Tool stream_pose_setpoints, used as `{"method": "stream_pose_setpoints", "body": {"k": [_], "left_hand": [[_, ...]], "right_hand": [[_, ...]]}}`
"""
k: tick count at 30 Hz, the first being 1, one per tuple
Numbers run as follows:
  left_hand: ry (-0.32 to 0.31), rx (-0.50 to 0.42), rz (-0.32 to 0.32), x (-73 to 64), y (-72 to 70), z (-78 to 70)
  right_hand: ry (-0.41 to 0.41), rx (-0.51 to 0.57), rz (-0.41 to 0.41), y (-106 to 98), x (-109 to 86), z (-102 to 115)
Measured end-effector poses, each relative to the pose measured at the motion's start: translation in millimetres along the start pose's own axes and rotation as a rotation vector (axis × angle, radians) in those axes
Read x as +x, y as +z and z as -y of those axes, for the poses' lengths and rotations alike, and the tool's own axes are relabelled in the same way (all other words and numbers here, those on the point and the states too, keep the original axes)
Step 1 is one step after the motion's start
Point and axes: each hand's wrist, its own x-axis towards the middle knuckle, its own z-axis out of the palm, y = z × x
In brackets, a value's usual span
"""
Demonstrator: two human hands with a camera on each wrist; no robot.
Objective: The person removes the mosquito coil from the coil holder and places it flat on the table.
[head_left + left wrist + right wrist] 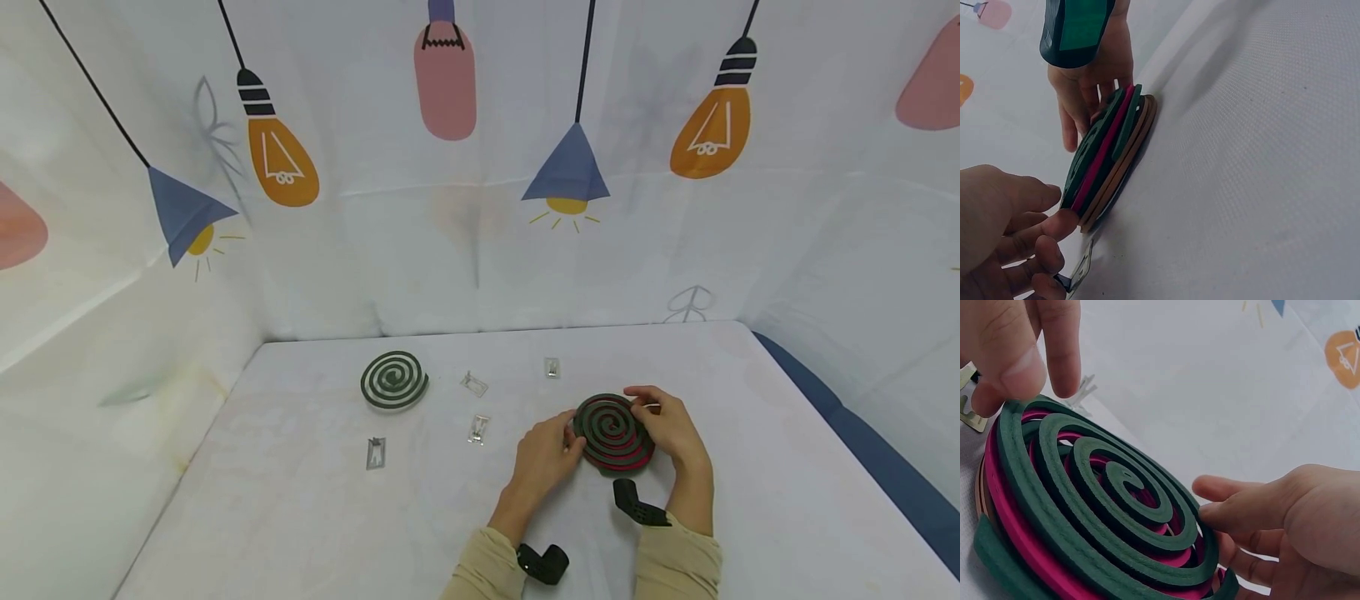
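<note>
A stack of spiral mosquito coils [611, 433] lies right of the table's middle, green on top with a red one beneath. From the side, the left wrist view shows more layers, with brown coils [1129, 165] at the bottom. My left hand [546, 454] grips the stack's left edge between thumb and index finger. Opposite it, my right hand [675, 429] holds the right edge, thumb against the rim of the top coil [1172, 494]. A small metal coil stand [1082, 272] is right by my left hand's lower fingers.
One green mosquito coil [393, 380] lies apart at the back left. Small metal stands are scattered on the white table [300, 517], including a stand [376, 452] at left, a stand [477, 428] nearer the middle and a stand [552, 367] behind. Printed white fabric [375, 250] encloses the back and sides.
</note>
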Motion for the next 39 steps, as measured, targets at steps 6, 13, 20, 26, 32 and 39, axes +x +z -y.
{"method": "stream_pose_setpoints", "body": {"k": [6, 13, 20, 26, 32, 39], "left_hand": [[0.001, -0.008, -0.020, 0.4, -0.9, 1.1], [0.007, -0.036, -0.031, 1.4, -4.4, 0.8], [0.076, -0.077, -0.031, 3.0, -9.9, 0.2], [0.083, -0.097, -0.037, 4.0, -14.6, 0.2], [0.076, -0.102, -0.069, 6.8, -22.0, 5.1], [0.087, -0.112, -0.109, 10.1, -32.9, 19.3]], "right_hand": [[0.010, 0.002, -0.002, 0.6, 0.6, 1.3], [0.018, 0.005, -0.009, 0.2, 1.5, 3.1], [0.020, 0.037, -0.053, 1.5, 2.1, 9.3], [-0.019, 0.059, -0.089, 5.1, 3.4, 16.0], [-0.069, 0.077, -0.109, 8.9, 6.6, 21.3], [-0.119, 0.087, -0.129, 15.8, 9.5, 25.8]]}}
